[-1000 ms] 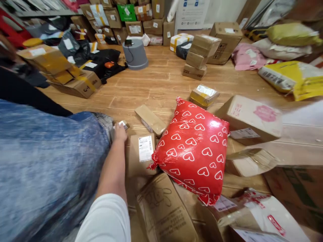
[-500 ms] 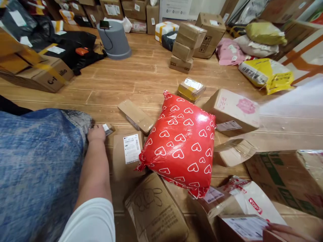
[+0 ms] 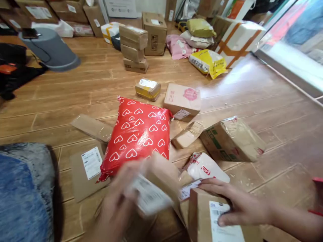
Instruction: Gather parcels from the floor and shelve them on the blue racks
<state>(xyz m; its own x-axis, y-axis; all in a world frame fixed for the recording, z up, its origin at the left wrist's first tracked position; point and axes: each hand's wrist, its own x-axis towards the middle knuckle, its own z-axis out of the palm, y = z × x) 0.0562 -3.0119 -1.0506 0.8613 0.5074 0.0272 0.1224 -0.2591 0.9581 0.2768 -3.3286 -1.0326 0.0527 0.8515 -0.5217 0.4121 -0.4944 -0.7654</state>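
Note:
My left hand (image 3: 118, 198), smeared by motion, grips a small cardboard box (image 3: 164, 173) with a white label, in front of the red plastic parcel. My right hand (image 3: 232, 200) is closed on a larger cardboard box (image 3: 199, 215), its thumb on the white label and its fingers over the far edge. The puffy red parcel (image 3: 141, 131) with white heart outlines lies on the floor ahead. Flat against the floor on the left is a labelled cardboard parcel (image 3: 78, 178). A white plastic bag (image 3: 208, 168) with red print lies beyond my right hand.
A blue woven sack (image 3: 22, 198) fills the lower left. Around the red parcel lie a pink-printed box (image 3: 181, 99), a yellow-taped box (image 3: 148, 89) and a green-striped box (image 3: 232, 141). Farther back stand a grey upturned bucket (image 3: 50, 50) and stacked boxes (image 3: 133, 47).
My left hand has come from beside the blue sack to the front centre, lifting the small box. My right hand has moved farther into view over the labelled box. The view has swung right.

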